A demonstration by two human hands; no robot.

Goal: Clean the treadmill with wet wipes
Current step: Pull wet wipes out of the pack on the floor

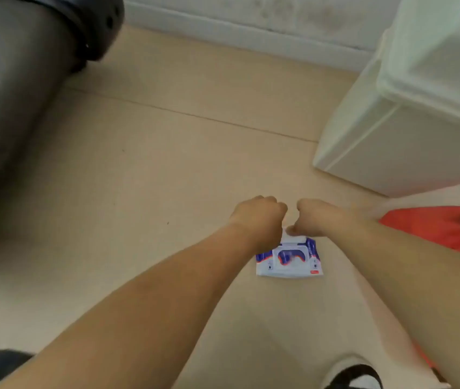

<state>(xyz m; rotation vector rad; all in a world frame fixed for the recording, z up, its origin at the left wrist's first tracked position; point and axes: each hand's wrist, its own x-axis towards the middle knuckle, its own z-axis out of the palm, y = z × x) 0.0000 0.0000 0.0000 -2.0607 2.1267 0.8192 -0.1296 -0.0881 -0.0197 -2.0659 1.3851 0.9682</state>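
Observation:
A blue and white wet wipes pack (pixel 289 259) lies flat on the beige floor. Both arms reach down to its far edge. My left hand (pixel 257 217) is curled with its knuckles up, covers the pack's far left corner and seems to hold it; the fingers are hidden. My right hand (pixel 317 219) is curled too, and its thumb pinches a white bit at the pack's far edge, wipe or flap I cannot tell. The dark grey treadmill (pixel 13 108) fills the left side, blurred, well apart from both hands.
A white cabinet (pixel 408 130) stands at the right against the wall's white skirting (pixel 237 32). An orange-red sheet (pixel 447 228) lies under my right forearm. A black and white shoe (pixel 355 374) shows at the bottom edge. Bare floor (pixel 167 164) lies between treadmill and cabinet.

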